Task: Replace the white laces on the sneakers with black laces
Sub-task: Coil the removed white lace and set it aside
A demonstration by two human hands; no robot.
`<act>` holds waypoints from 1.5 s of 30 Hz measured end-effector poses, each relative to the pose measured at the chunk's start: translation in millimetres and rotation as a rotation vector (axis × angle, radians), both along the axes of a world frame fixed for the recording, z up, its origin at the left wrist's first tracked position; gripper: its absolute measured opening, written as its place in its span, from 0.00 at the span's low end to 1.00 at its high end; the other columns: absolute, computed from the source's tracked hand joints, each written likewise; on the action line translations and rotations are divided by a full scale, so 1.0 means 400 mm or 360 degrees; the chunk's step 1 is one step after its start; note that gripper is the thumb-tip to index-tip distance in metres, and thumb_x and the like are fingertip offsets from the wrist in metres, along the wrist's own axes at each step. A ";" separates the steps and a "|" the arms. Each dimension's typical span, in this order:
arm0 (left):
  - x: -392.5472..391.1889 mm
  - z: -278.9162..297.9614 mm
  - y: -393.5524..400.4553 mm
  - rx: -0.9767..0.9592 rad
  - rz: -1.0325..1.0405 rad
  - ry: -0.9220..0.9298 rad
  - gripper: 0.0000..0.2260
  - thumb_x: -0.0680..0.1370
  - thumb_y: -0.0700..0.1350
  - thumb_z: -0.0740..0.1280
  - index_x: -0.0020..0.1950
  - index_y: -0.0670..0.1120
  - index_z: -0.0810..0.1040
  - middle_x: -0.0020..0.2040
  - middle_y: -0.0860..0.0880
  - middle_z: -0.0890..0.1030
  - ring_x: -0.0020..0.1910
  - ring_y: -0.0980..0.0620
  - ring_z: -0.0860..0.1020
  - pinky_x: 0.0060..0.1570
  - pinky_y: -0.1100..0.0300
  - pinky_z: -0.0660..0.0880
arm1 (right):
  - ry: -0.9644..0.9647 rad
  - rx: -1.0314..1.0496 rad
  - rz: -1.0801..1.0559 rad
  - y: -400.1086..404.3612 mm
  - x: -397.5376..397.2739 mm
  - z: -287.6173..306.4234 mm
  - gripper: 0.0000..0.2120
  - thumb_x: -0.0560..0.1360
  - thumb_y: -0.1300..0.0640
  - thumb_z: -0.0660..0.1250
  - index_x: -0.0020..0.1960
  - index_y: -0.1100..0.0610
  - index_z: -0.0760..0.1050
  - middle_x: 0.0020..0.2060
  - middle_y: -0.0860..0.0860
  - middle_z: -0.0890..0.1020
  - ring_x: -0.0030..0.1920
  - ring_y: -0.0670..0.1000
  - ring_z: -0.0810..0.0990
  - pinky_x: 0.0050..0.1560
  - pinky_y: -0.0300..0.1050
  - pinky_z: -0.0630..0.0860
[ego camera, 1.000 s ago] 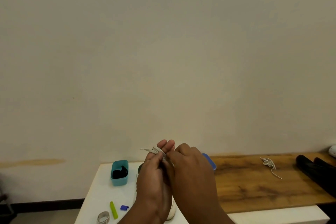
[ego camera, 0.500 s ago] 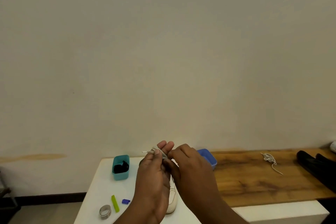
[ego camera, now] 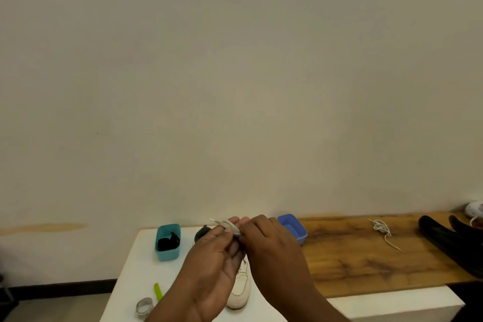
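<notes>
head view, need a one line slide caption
Both hands, left hand and right hand, pinch a bundled white lace above a white sneaker.

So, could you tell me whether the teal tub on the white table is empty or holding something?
Holding something: the teal tub has a dark bundle inside, likely black laces.
</notes>
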State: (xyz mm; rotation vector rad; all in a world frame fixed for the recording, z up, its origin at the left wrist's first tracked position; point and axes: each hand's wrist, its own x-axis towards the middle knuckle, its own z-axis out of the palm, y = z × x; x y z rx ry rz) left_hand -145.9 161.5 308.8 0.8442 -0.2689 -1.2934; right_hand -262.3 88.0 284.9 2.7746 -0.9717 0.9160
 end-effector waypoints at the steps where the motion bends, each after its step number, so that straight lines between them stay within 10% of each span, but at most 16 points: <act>1: 0.011 -0.001 0.004 0.0001 -0.0065 -0.0007 0.15 0.85 0.35 0.54 0.67 0.36 0.75 0.60 0.38 0.83 0.62 0.42 0.81 0.63 0.49 0.76 | -0.0042 0.0066 0.0007 -0.001 -0.001 -0.004 0.17 0.72 0.61 0.72 0.55 0.44 0.74 0.45 0.41 0.77 0.40 0.43 0.73 0.37 0.35 0.67; 8: 0.032 -0.023 0.027 0.0048 -0.0148 -0.0049 0.14 0.84 0.32 0.55 0.64 0.36 0.76 0.59 0.37 0.83 0.61 0.40 0.81 0.57 0.53 0.80 | -0.0322 0.0492 0.0158 0.005 0.002 -0.044 0.06 0.83 0.47 0.60 0.56 0.41 0.75 0.51 0.39 0.76 0.50 0.41 0.75 0.48 0.35 0.73; 17: -0.058 -0.072 -0.005 0.0341 0.0681 -0.0490 0.08 0.76 0.42 0.72 0.54 0.46 0.85 0.45 0.50 0.87 0.50 0.48 0.84 0.52 0.53 0.80 | -0.0075 -0.0201 -0.0035 0.030 0.030 -0.085 0.13 0.78 0.50 0.57 0.52 0.49 0.79 0.40 0.45 0.81 0.35 0.44 0.77 0.35 0.36 0.72; 23: -0.044 -0.067 0.002 0.0310 0.0364 -0.0006 0.07 0.82 0.36 0.62 0.53 0.41 0.80 0.50 0.42 0.85 0.51 0.44 0.82 0.62 0.47 0.73 | -0.0008 -0.0140 0.0093 -0.034 -0.010 -0.140 0.20 0.65 0.56 0.81 0.53 0.48 0.77 0.44 0.44 0.82 0.39 0.43 0.78 0.39 0.34 0.75; 28: -0.017 -0.096 -0.007 0.0511 0.0324 0.0060 0.05 0.80 0.38 0.68 0.53 0.38 0.81 0.43 0.39 0.86 0.44 0.43 0.84 0.39 0.53 0.83 | 0.0136 0.0048 0.0130 -0.035 -0.020 -0.150 0.25 0.60 0.55 0.85 0.50 0.45 0.75 0.42 0.41 0.81 0.38 0.41 0.77 0.39 0.30 0.71; 37: 0.031 -0.162 -0.036 0.0714 0.0359 -0.0328 0.17 0.80 0.56 0.67 0.56 0.43 0.79 0.50 0.44 0.81 0.40 0.48 0.74 0.36 0.58 0.71 | -0.0085 0.0630 0.0063 -0.050 -0.037 -0.074 0.03 0.84 0.48 0.60 0.52 0.42 0.72 0.54 0.39 0.72 0.52 0.41 0.73 0.50 0.35 0.73; 39: 0.032 -0.179 -0.040 0.0579 0.0459 -0.0795 0.10 0.83 0.53 0.62 0.61 0.51 0.76 0.61 0.45 0.79 0.52 0.48 0.76 0.50 0.52 0.75 | -0.0111 0.0801 0.0076 -0.059 -0.044 -0.062 0.04 0.84 0.47 0.61 0.50 0.41 0.71 0.52 0.39 0.73 0.49 0.38 0.73 0.46 0.34 0.70; 41: 0.038 -0.212 -0.034 0.0459 0.0632 -0.1864 0.19 0.83 0.56 0.57 0.74 0.55 0.67 0.76 0.48 0.69 0.70 0.49 0.69 0.71 0.50 0.64 | -0.0162 0.0863 0.0054 -0.073 -0.048 -0.061 0.04 0.84 0.46 0.61 0.49 0.41 0.72 0.51 0.39 0.73 0.50 0.38 0.72 0.46 0.33 0.69; 45: 0.067 -0.221 -0.045 0.0357 0.0681 -0.3367 0.35 0.78 0.62 0.57 0.82 0.49 0.57 0.82 0.44 0.55 0.81 0.38 0.54 0.76 0.35 0.48 | -0.0293 0.0811 -0.0083 -0.099 -0.036 -0.071 0.06 0.84 0.47 0.60 0.49 0.42 0.71 0.56 0.37 0.73 0.54 0.38 0.73 0.48 0.29 0.68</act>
